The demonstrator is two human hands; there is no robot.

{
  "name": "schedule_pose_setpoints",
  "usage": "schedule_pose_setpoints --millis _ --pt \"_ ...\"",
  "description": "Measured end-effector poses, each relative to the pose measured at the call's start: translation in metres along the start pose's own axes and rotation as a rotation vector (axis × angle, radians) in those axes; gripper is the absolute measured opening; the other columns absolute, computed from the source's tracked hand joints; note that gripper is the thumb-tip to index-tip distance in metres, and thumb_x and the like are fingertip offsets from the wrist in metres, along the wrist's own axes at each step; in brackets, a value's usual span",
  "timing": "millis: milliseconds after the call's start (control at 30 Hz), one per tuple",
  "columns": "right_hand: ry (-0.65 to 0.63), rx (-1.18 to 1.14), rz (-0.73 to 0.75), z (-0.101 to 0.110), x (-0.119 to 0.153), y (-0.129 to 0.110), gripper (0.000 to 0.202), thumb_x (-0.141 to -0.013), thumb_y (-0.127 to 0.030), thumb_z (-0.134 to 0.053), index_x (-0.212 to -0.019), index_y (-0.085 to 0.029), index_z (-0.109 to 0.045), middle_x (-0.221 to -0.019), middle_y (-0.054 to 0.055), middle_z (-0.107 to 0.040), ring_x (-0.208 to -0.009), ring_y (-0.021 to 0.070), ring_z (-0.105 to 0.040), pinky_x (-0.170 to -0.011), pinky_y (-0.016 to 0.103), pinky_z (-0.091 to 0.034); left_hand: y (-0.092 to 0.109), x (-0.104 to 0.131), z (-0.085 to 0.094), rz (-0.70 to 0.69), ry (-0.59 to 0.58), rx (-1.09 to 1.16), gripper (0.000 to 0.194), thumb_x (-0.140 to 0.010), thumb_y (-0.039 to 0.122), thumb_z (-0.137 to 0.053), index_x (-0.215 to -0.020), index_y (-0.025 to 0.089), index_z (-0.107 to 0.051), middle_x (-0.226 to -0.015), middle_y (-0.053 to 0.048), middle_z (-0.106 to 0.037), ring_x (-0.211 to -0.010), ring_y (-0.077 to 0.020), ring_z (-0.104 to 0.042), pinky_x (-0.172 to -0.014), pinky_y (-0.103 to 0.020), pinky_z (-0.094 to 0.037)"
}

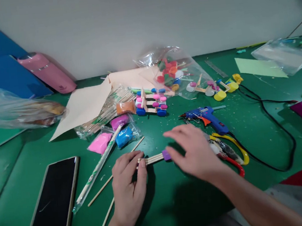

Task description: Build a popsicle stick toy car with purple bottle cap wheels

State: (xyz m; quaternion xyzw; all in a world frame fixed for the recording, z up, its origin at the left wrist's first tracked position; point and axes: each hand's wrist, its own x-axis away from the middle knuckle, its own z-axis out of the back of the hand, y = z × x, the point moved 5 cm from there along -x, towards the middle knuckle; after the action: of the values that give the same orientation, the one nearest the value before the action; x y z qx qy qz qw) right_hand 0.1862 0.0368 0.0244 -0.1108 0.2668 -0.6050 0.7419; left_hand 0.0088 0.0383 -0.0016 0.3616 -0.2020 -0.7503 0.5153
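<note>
From the head view, the only one I had, the short pale sticks (155,159) stood out in front of me between the two hands, above the green table (258,130). My left hand (128,185) had thumb and fingers pinched on their left end; their long axis ran across the view, rising slightly rightward. At the far end sat a purple piece (166,155), away from the left grip and just by the right thumb. My right hand (188,150) stood to its right, thumb and forefinger parted; I could not tell whether the thumb touched it. So the left hand was nearer the bare stick ends, the right nearer the purple one. The blue glue gun (205,116) lay beyond the right hand.
</note>
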Motion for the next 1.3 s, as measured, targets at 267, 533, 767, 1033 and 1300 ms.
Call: schedule_pose_setpoints --millis 267,533,767,1033,1300 --pt "0.178 0.400 -0.485 0.057 0.021 0.120 0.042 -0.070 -0.032 -0.056 -0.108 -0.013 -0.053 -0.099 0.015 -0.056 -0.095 0.0316 -0.051 -0.080 0.043 -0.041 0.000 0.004 0.000 -0.052 -0.021 -0.018 0.020 -0.081 0.017 -0.048 -0.098 0.018 -0.059 -0.099 -0.009 -0.060 -0.098 -0.0241 -0.052 -0.084 -0.042 -0.041" --pt "-0.018 0.276 -0.619 0.037 0.025 0.138 0.040 -0.069 -0.031 -0.051 -0.105 -0.013 -0.053 -0.092 0.014 -0.061 -0.076 0.0288 -0.059 -0.065 0.039 -0.045 0.002 0.007 0.001 -0.082 -0.021 -0.043 0.025 -0.081 0.013 -0.046 -0.103 0.019 -0.055 -0.101 -0.009 -0.058 -0.099 -0.0240 -0.051 -0.085 -0.042 -0.040" --pt "-0.064 -0.150 -0.669 0.048 0.033 0.126 0.020 -0.075 -0.036 -0.052 -0.091 -0.023 -0.055 -0.073 0.005 -0.063 -0.063 0.0234 -0.059 -0.055 0.034 -0.047 0.000 0.010 -0.001 -0.088 -0.032 -0.073 0.029 -0.077 0.010 -0.046 -0.103 0.019 -0.055 -0.100 -0.009 -0.059 -0.098 -0.0242 -0.051 -0.084 -0.041 -0.041" --pt "-0.332 -0.684 -0.574 0.039 0.056 0.056 0.020 -0.081 -0.042 -0.051 -0.080 -0.023 -0.056 -0.067 0.002 -0.057 -0.057 0.0156 -0.053 -0.048 0.025 -0.044 0.004 0.010 -0.001 -0.101 -0.001 -0.101 0.032 -0.073 0.008 -0.047 -0.104 0.018 -0.053 -0.098 -0.009 -0.058 -0.094 -0.0238 -0.053 -0.081 -0.041 -0.042" --pt "-0.240 -0.480 -0.428 0.014 0.075 0.021 0.017 -0.082 -0.036 -0.049 -0.078 -0.024 -0.060 -0.065 0.001 -0.059 -0.059 0.0169 -0.055 -0.055 0.027 -0.048 0.002 0.015 0.001 -0.077 -0.005 -0.068 0.034 -0.075 0.008 -0.046 -0.106 0.018 -0.052 -0.103 -0.009 -0.056 -0.099 -0.0237 -0.051 -0.085 -0.040 -0.041"
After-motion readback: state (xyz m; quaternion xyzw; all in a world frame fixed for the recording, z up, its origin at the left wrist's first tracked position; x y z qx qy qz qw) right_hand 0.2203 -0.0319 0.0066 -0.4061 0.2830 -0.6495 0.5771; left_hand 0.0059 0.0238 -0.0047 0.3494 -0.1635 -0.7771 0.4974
